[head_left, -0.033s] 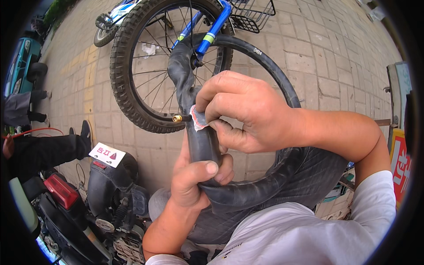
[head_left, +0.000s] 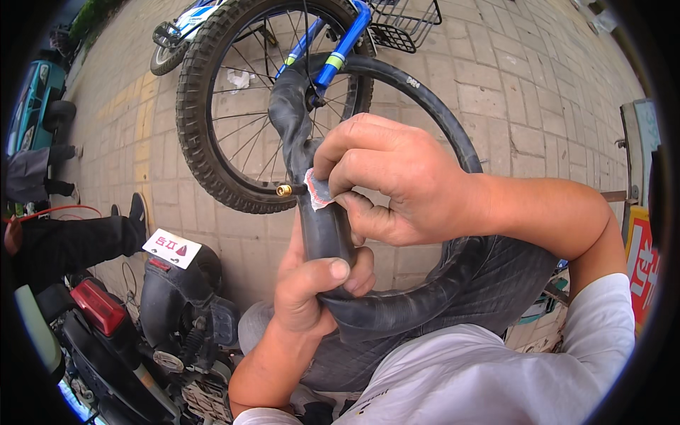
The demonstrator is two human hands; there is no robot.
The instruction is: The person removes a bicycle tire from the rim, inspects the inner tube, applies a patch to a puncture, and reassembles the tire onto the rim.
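Note:
A black inner tube (head_left: 397, 312) loops across my lap, its left stretch running up over the blue front fork (head_left: 333, 64). My left hand (head_left: 312, 290) grips the tube low down, thumb across it. My right hand (head_left: 397, 177) pinches a small grey patch (head_left: 319, 187) with an orange-red rim and white backing, lying on the tube just right of the brass-tipped valve (head_left: 285, 190). The right thumb and bent forefinger are at the patch; part of it is hidden under the fingertips.
A bicycle wheel (head_left: 202, 152) and black wire basket (head_left: 393, 35) are ahead. At left are a parked scooter (head_left: 95, 304), another person's dark-trousered leg (head_left: 78, 239) and a second person's legs (head_left: 32, 173). A signboard (head_left: 639, 251) stands at right, on paving (head_left: 524, 106).

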